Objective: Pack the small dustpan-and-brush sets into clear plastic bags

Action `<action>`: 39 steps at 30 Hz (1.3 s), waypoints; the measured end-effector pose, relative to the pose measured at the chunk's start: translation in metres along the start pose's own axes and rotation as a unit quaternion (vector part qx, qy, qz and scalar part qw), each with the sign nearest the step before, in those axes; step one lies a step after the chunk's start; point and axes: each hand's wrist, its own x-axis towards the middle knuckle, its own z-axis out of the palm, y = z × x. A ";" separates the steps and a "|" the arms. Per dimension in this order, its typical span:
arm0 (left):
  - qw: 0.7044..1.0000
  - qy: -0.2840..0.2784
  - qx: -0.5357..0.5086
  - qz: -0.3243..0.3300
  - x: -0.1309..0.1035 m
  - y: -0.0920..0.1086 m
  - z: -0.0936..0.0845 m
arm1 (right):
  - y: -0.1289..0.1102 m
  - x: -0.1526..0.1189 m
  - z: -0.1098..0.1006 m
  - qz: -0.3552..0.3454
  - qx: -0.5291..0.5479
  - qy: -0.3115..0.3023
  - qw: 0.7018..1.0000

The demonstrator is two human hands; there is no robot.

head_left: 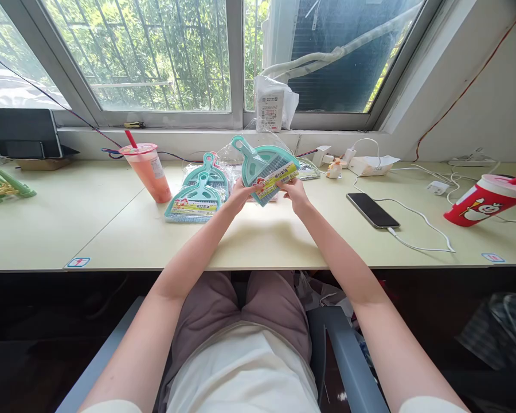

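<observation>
Between my two hands, raised above the table, is a small teal dustpan-and-brush set [264, 166] with a yellow and red paper label. It is tilted, its looped handle pointing up and left. My left hand [241, 195] is closed on its lower left edge. Fingers of my right hand [294, 191] pinch the label side at the lower right. Left of my hands, more teal dustpan sets [196, 198] in clear plastic wrap lie overlapping on the table. Behind the held set, crumpled clear plastic [230, 154] shows, partly hidden.
A pink drink cup [148, 172] stands left of the dustpans. To the right lie a phone [372, 210] on a white cable, a white paper box [373, 165] and a tilted red cup [485, 199]. A tablet [23, 133] stands far left; a white bag [275, 103] sits on the sill.
</observation>
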 end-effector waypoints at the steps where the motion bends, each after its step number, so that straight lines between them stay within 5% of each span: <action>1: 1.000 -0.001 0.003 0.001 -0.001 0.001 0.000 | 0.000 0.000 0.000 -0.001 0.005 -0.004 1.000; 7: 1.000 -0.022 0.007 0.009 -0.008 0.006 0.007 | 0.003 0.000 0.003 -0.021 0.035 -0.012 0.999; 15: 0.999 -0.043 0.029 -0.005 -0.009 0.006 0.011 | 0.005 0.005 -0.001 -0.066 0.100 0.068 0.990; 29: 0.997 -0.064 0.030 -0.019 -0.006 0.004 0.002 | -0.001 -0.001 0.005 -0.062 0.192 -0.003 0.979; 39: 0.984 -0.147 0.050 -0.082 -0.015 -0.007 0.013 | 0.004 0.010 -0.003 -0.063 0.209 0.091 0.972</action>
